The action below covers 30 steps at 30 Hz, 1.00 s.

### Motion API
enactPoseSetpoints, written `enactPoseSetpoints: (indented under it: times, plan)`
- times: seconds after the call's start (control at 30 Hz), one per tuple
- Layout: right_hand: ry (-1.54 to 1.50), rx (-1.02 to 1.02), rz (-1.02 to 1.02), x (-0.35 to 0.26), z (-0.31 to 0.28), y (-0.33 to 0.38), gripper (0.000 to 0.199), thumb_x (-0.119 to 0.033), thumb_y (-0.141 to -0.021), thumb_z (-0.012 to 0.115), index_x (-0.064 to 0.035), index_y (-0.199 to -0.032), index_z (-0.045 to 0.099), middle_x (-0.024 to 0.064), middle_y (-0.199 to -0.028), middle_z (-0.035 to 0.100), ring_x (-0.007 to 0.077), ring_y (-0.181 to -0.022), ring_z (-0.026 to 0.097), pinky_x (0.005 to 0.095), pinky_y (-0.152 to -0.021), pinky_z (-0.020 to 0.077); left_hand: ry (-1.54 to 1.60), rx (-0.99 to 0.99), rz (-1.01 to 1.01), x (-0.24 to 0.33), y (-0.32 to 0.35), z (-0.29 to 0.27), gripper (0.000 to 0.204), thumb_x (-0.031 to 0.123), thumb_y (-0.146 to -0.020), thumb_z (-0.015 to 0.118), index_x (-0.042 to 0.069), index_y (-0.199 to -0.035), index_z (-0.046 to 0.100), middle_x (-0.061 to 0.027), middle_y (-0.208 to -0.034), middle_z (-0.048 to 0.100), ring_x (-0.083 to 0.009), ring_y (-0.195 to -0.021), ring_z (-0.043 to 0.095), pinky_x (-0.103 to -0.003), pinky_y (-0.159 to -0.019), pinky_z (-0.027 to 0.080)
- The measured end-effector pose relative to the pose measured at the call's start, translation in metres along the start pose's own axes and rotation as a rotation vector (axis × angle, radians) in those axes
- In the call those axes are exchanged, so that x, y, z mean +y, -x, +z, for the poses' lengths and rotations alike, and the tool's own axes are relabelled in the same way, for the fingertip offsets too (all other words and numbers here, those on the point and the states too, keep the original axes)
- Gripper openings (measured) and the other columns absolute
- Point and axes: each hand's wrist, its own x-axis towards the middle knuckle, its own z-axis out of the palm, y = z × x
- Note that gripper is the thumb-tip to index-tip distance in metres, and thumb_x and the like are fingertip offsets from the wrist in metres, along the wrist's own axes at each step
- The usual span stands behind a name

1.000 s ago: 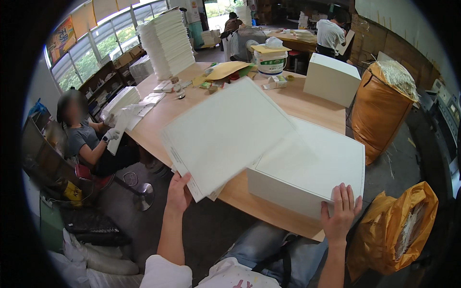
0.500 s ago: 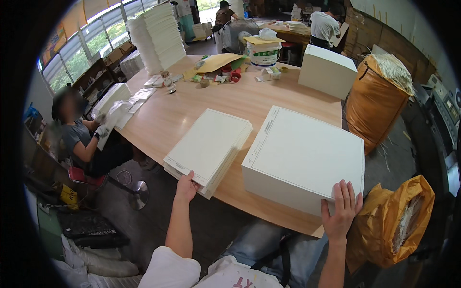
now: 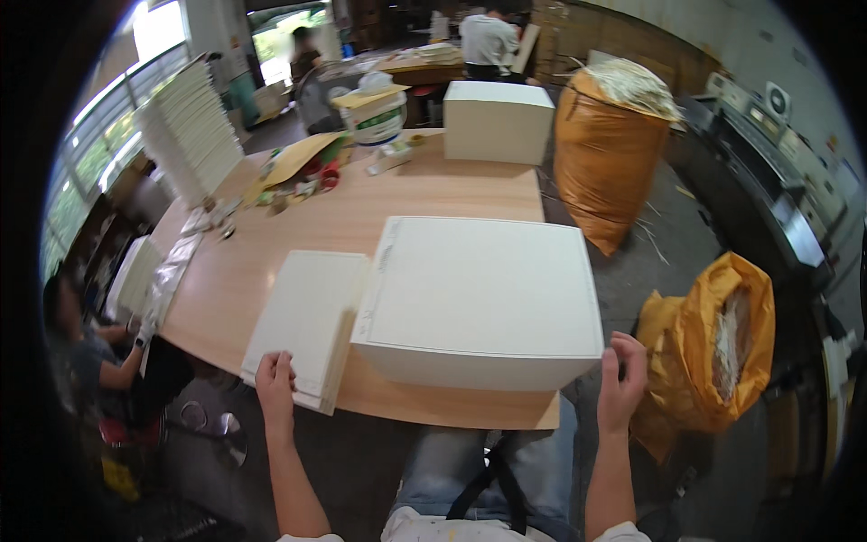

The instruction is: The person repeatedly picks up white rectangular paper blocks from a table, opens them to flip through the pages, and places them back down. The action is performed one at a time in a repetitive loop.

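Head view: left hand (image 3: 275,372), fingers curled narrow over the near end of a short stack of white sheets (image 3: 312,312) (whether a sheet is pinched there cannot be told); right hand (image 3: 623,370), loosely bent, thumb a little apart from the fingers, just beside the near right corner of a large stack of white sheets (image 3: 479,289), contact uncertain. Short stack: flat on a pale wooden table (image 3: 452,191), at its front edge, directly left of the large stack. Large stack: thick, squared, standing between the two hands and blocking the right hand's straight way to the short one. Yellow-orange bag (image 3: 668,370): open-mouthed, pale shreds inside, close on the right hand's outer side. Orange sack (image 3: 605,154): tall, filled to the top with shreds, beyond the table's right edge. White block of sheets (image 3: 497,122): far right corner of the tabletop. White bucket (image 3: 375,122): left of that block. Yellow sheet (image 3: 298,163): left of the bucket, amid small clutter. Tall white stack (image 3: 203,126): far left, leaning in view. Co-worker (image 3: 108,361): seated at the left side.
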Motion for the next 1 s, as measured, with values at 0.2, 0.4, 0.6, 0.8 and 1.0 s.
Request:
enactPoseSetpoints:
  times: [0.2,0.4,0.6,0.8,1.0]
  plan:
    - [-0.057,-0.058,0.223,0.0,0.006,-0.006,0.022,-0.021,-0.103,0.074,-0.003,-0.101,0.062,0.0049,-0.094,0.066,0.0132,-0.082,0.063,0.0311,-0.073,0.0534,0.197,-0.729,0.53,0.155,0.04,0.192,0.016,0.014,-0.108,0.067,0.0,-0.103,0.073,-0.0029,-0.08,0.066,-0.0086,-0.073,0.058,-0.026,-0.066,0.048]
    - [0.363,-0.344,0.107,-0.026,-0.023,-0.027,0.042,-0.038,-0.104,0.072,-0.0021,-0.087,0.059,0.0145,-0.078,0.065,0.0305,-0.07,0.064,0.0434,-0.066,0.0512,-0.047,-0.937,0.676,0.157,0.041,0.266,0.012,0.012,-0.098,0.077,0.005,-0.107,0.076,-0.0066,-0.081,0.071,-0.0161,-0.068,0.062,-0.031,-0.061,0.05]
    - [0.268,-0.438,0.163,-0.078,-0.017,-0.067,0.047,-0.034,-0.11,0.065,-0.0003,-0.08,0.05,0.0151,-0.066,0.045,0.022,-0.06,0.058,0.0437,-0.058,0.0453,0.04,-0.848,0.857,0.148,0.034,0.267,0.026,0.006,-0.096,0.075,0.006,-0.122,0.075,-0.0099,-0.101,0.074,-0.0216,-0.091,0.07,-0.034,-0.08,0.057]
    - [-0.553,-0.141,0.454,-0.074,0.033,-0.061,0.044,-0.032,-0.111,0.065,-0.0083,-0.078,0.049,-0.0016,-0.064,0.045,0.0091,-0.057,0.05,0.0274,-0.054,0.0416,0.123,-0.9,0.687,0.155,0.046,0.269,0.031,0.002,-0.095,0.072,0.003,-0.127,0.073,-0.0135,-0.116,0.075,-0.0236,-0.11,0.073,-0.036,-0.096,0.058]
    - [-0.193,-0.178,0.22,-0.082,0.033,-0.067,0.037,-0.029,-0.108,0.066,-0.0117,-0.077,0.053,-0.0038,-0.067,0.052,0.0059,-0.058,0.051,0.0241,-0.052,0.0386,0.01,-0.952,0.871,0.159,0.04,0.262,0.049,0.02,-0.087,0.089,0.009,-0.132,0.074,-0.0137,-0.126,0.074,-0.0301,-0.112,0.073,-0.041,-0.099,0.059]
